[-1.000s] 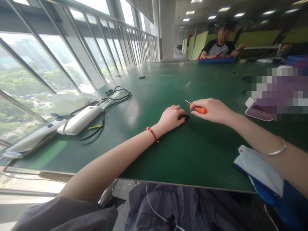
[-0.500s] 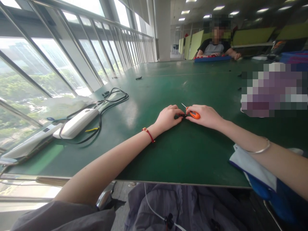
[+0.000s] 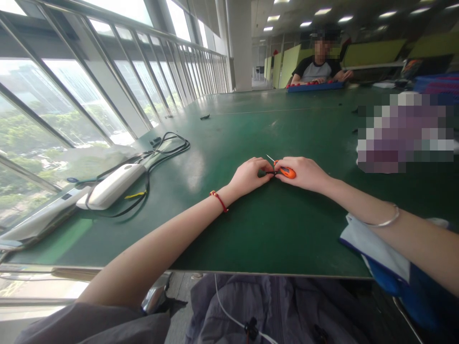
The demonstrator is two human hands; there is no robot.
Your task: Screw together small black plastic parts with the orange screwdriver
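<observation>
Here, we see a broad green table point(image 3: 265, 229) beside a metal railing point(image 3: 158, 37) and tall windows; behind it, the room recedes to yellow-green partitions point(image 3: 375, 53) under ceiling lights. On the table's left side lies a white device point(image 3: 116, 185), with a dark cable point(image 3: 147, 179) looped around it. At the far edge, a person point(image 3: 317, 71) sits behind a shallow blue tray point(image 3: 315, 87) with red pieces along its top. Farther right we note a blue container point(image 3: 435, 83) with reddish bands, whose contents we cannot make out. Nearer to us on the right is a purple-and-white object point(image 3: 401, 134), pixelated beyond naming. In the middle, the left hand point(image 3: 251, 174) pinches a small black part point(image 3: 269, 172) at its fingertips, and the right hand point(image 3: 303, 172) grasps an orange-handled screwdriver point(image 3: 289, 173), its shaft pointing up and left; the black part lies between the two hands, just left of the handle
</observation>
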